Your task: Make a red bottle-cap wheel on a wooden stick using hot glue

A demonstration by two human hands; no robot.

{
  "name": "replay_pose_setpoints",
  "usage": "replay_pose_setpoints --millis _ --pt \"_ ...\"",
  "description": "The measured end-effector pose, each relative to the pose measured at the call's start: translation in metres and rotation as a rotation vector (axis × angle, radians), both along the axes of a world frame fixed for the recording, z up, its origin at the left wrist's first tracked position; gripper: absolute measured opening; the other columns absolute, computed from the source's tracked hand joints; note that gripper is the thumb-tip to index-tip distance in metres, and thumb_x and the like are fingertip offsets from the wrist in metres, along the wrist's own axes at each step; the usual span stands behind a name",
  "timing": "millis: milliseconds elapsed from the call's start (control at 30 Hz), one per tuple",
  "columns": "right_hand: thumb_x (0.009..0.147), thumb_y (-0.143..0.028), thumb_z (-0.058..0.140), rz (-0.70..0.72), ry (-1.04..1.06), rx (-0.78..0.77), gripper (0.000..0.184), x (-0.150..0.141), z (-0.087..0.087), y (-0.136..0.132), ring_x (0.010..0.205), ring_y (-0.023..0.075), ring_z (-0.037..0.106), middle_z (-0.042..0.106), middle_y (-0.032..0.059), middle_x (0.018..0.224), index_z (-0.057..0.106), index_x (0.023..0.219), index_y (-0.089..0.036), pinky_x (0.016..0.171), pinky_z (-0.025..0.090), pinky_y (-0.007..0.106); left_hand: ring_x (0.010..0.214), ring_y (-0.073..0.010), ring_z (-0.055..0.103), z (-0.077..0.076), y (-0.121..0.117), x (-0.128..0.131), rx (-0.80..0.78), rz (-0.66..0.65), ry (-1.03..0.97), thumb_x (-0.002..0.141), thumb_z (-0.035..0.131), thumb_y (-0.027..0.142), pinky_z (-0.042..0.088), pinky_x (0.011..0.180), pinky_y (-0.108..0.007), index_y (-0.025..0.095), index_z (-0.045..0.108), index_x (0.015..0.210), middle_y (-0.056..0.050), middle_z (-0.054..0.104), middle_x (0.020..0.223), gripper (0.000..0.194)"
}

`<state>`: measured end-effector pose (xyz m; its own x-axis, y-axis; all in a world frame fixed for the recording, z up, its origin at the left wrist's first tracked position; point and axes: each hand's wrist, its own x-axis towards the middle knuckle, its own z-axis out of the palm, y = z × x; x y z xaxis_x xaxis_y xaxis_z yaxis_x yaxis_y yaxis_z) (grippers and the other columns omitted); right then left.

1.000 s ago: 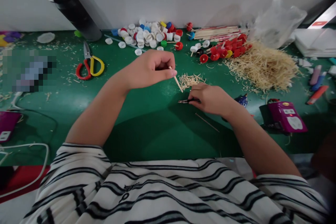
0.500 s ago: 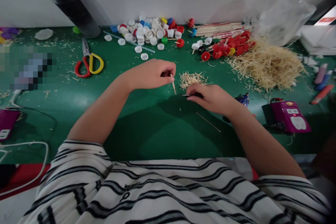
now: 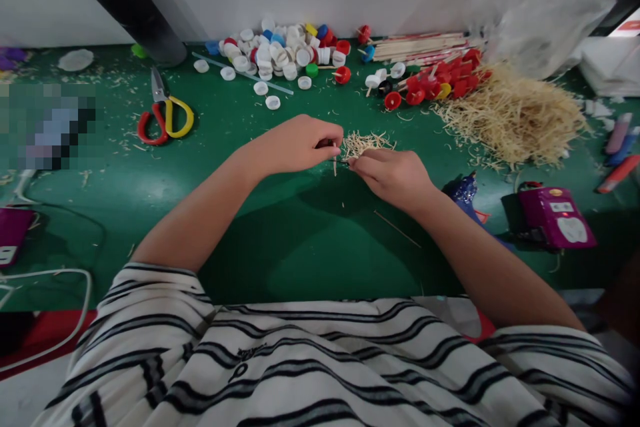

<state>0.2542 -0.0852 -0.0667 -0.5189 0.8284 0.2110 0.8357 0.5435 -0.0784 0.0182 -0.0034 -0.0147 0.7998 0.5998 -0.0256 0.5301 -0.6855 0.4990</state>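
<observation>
Pinched in the fingers of my left hand [image 3: 303,141], a short thin wooden stick [image 3: 335,167] points down toward the table. My right hand [image 3: 395,175] is closed on a small dark blade [image 3: 344,161], mostly hidden by the fingers; its thin tip reaches the stick. Whether it is cutting in, I cannot tell. Just behind the right fingers lies a small heap of pale wood shavings [image 3: 367,140]. A long thin stick [image 3: 397,228] rests on the green table [image 3: 310,247] below the right wrist.
Scissors [image 3: 163,113] lie left. Plastic bottle caps [image 3: 280,53] are heaped at the back, beside red caps with sticks through them [image 3: 435,83] and a bundle of wooden sticks [image 3: 415,48]. A large shavings pile [image 3: 515,117], blue glue gun [image 3: 466,193] and purple box [image 3: 557,217] are right.
My right hand has moved up and slightly left, bringing the blade to the stick. The left hand has shifted slightly right with the stick, which now hangs more upright.
</observation>
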Motion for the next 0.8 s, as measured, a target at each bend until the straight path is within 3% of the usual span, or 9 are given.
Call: replay_pose_setpoints --millis 333,500,667,800 --pt "0.109 -0.029 0.043 0.024 0.07 0.085 0.033 0.004 -0.022 0.003 0.074 0.0147 0.061 0.076 0.0044 0.091 0.075 0.104 -0.022 0.058 0.029 0.029 0.055 -0.0117 0.047 -0.006 -0.001 0.002 0.007 0.026 -0.028 0.099 0.057 0.031 0.031 0.061 -0.031 0.019 0.067 0.086 -0.001 0.062 0.066 0.02" --pt "0.11 -0.033 0.041 -0.002 0.069 0.031 0.036 0.005 -0.022 -0.001 0.075 0.0155 0.062 0.078 0.0051 0.096 0.075 0.106 -0.022 0.06 0.032 0.029 0.055 -0.0116 0.046 -0.011 0.001 0.003 -0.003 0.05 -0.04 0.1 0.056 0.033 0.031 0.06 -0.031 0.02 0.067 0.088 -0.001 0.063 0.069 0.02" --pt "0.108 -0.034 0.043 -0.026 -0.031 -0.086 0.036 0.003 -0.023 -0.005 0.079 0.0176 0.063 0.079 0.0054 0.099 0.077 0.105 -0.023 0.058 0.026 0.031 0.056 -0.012 0.046 -0.013 0.0 0.004 -0.034 0.038 -0.072 0.1 0.056 0.035 0.03 0.06 -0.031 0.02 0.065 0.085 0.0 0.059 0.066 0.023" --pt "0.109 -0.037 0.042 -0.109 -0.014 -0.108 0.037 -0.004 -0.014 -0.007 0.086 0.0191 0.068 0.081 0.0064 0.111 0.074 0.12 -0.024 0.06 0.027 0.031 0.057 -0.0127 0.045 -0.014 -0.001 0.007 -0.051 0.042 -0.103 0.1 0.056 0.035 0.03 0.06 -0.031 0.021 0.063 0.08 0.001 0.056 0.064 0.025"
